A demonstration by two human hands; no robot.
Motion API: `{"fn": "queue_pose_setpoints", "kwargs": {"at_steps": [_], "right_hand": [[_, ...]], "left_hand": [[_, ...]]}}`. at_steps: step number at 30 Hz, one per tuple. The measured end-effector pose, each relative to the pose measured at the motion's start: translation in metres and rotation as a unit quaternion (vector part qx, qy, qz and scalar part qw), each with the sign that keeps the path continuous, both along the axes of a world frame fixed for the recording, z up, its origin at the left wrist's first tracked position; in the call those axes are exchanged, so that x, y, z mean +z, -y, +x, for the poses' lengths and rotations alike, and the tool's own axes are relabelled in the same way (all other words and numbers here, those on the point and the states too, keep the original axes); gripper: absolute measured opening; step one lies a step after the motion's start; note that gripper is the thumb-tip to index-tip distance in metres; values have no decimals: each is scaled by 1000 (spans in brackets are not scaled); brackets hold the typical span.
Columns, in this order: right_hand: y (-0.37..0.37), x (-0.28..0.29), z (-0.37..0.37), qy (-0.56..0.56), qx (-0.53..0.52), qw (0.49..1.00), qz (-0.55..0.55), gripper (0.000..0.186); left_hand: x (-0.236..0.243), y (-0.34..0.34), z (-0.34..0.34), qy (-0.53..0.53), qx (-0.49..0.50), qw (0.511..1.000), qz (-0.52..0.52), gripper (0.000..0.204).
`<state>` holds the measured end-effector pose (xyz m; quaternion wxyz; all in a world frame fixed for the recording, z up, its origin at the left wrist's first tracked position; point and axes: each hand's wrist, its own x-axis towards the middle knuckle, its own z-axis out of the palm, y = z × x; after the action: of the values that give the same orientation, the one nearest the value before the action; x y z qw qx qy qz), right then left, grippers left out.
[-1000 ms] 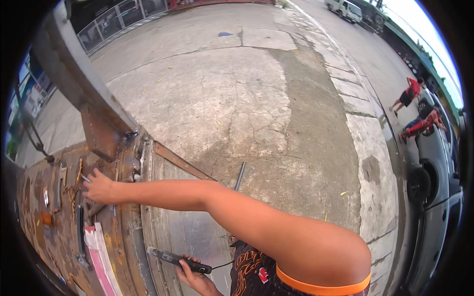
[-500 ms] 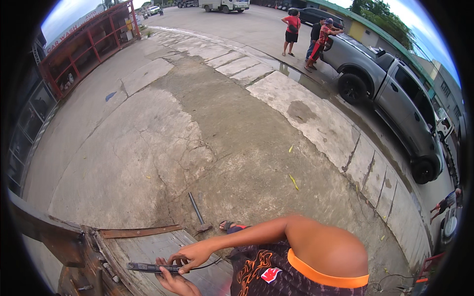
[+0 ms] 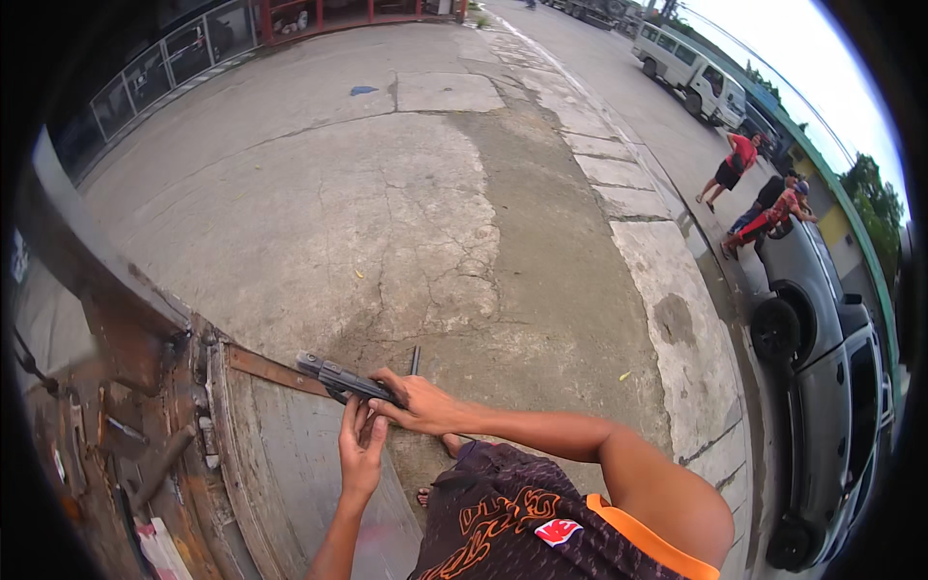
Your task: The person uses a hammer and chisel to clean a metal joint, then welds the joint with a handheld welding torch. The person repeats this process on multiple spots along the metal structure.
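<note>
A long, dark clamp-like tool (image 3: 346,379) is held up in front of me above the worn grey board. My right hand (image 3: 418,402) is closed around its near end, thumb along the lower side. From below, my left hand (image 3: 362,454) reaches up with its fingers bent against the tool's underside; part of these fingers is hidden by it. The tool's far end points up and left, beyond my hands. Beneath my left forearm lies the grey board (image 3: 290,449), its far edge carrying a rusty metal strip (image 3: 275,372).
A hammer's handle (image 3: 416,361) shows on the concrete just past my right hand. Left of the board is a cluttered rusty bench (image 3: 184,416) with a rusty post (image 3: 111,271). At right a grey pickup (image 3: 836,416) is parked, with several people (image 3: 773,213) by it.
My view has swung left. Both hands have raised the tool, whose far end now tilts upward. My left hand has shifted from lying palm-up under it to reaching up against it.
</note>
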<state>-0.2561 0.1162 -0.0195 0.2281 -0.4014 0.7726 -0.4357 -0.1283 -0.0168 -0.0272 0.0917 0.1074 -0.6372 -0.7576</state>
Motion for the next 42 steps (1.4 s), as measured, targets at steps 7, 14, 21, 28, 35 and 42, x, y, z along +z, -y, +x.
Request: {"fn": "queue_pose_setpoints", "kwargs": {"at_steps": [7,14,21,28,35,42], "right_hand": [[60,42,-74,-97,95,988,-71,46],[155,76,-96,-130,213,966,-68,47],[219,59,-74,-217,287,929,-88,74],[240,41,-65,-250,226,940,-47,65],[247,37,-61,-256,204,944,-37,69],[254,40,-65,-235,230,944,-33,75]], "left_hand": [[22,52,-45,-8,-7,991,-130,95],[36,92,-53,-94,154,980,-82,95],[17,131,-52,-125,251,959,43,57],[9,160,-42,-75,201,977,20,55],[13,175,-37,-52,179,983,7,66],[18,180,-34,-28,166,986,6,72]]}}
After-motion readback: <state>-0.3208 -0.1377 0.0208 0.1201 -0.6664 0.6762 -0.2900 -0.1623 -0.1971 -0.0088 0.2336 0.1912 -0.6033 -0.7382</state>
